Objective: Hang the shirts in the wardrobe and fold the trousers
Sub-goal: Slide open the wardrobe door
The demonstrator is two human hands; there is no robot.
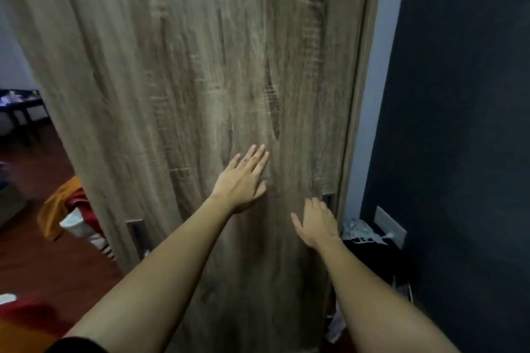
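Straight ahead, wooden wardrobe door point(186, 66) fills view. Left hand point(243, 180) flat on it, fingers straight, holds nothing. Right hand point(315, 223) low by right edge, fingertips at small dark handle slot point(328, 199) (can't tell if hooked in). Pile of clothes point(57, 209), orange, red, white, on brown floor point(43, 266) past door, left. Dark wall point(459, 123) at right.

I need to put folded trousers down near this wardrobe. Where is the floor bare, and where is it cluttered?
Bare floor lies left of the wardrobe door, between the dark table behind and the orange and red clothes heap; more lies nearer the camera than that heap. Crowded: the corner between door and dark wall, full of clutter.
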